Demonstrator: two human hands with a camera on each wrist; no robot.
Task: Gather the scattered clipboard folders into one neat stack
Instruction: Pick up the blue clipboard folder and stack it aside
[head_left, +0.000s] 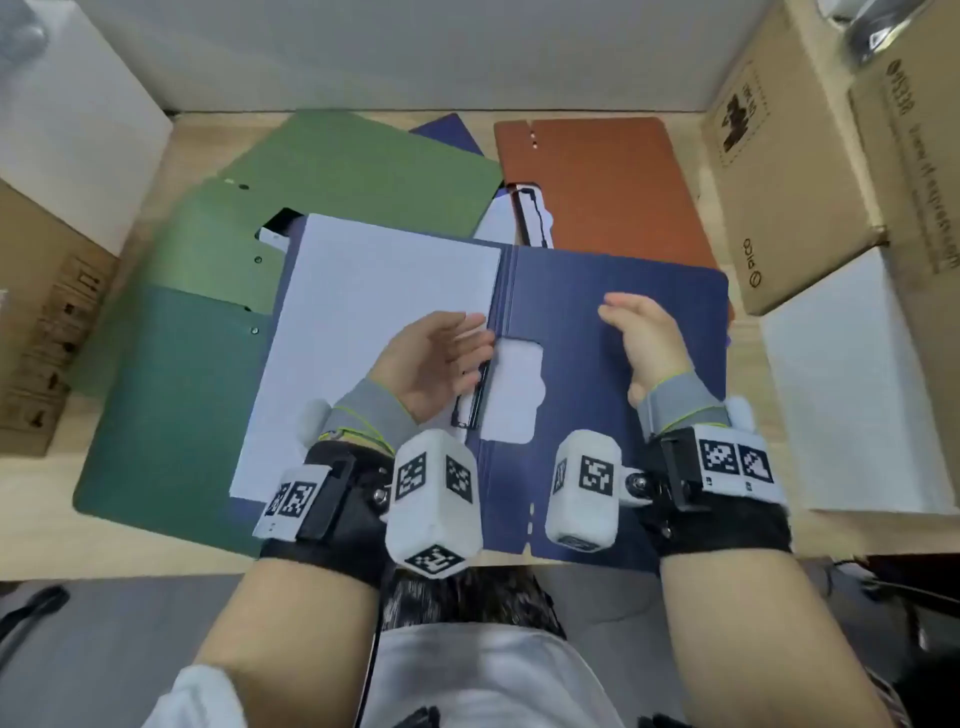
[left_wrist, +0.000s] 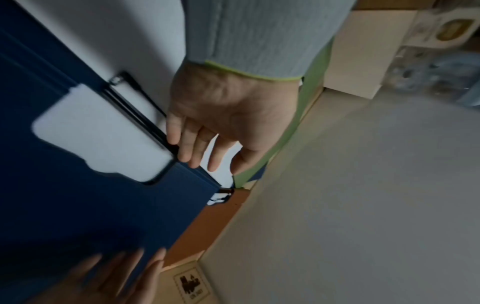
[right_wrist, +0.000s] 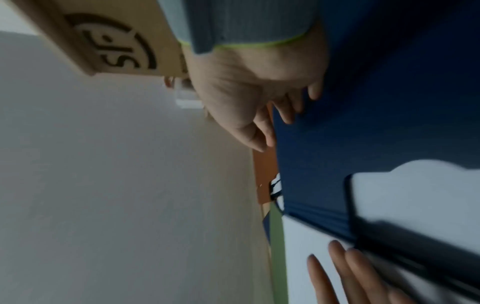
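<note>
A navy blue clipboard folder (head_left: 613, 332) was laid open at the near middle of the pale wooden table (head_left: 831, 530), overlapping green folders (head_left: 171, 395) on its left and a rust-brown folder (head_left: 618, 176) behind. White paper (head_left: 374, 312) was shown on its left half under a black clip (head_left: 475, 395). The left hand (head_left: 436, 358) was spread over the paper by the clip; the right hand (head_left: 644, 332) was rested loosely on the blue cover.

Head view: looked steeply down from above both hands, taking in the whole desk (head_left: 571, 545)
Left wrist view: sat close behind the left hand (left_wrist: 228, 115), facing along its fingers
Right wrist view: close behind the right hand (right_wrist: 249, 82)
Shared: blue folder (head_left: 618, 322) between the hands
</note>
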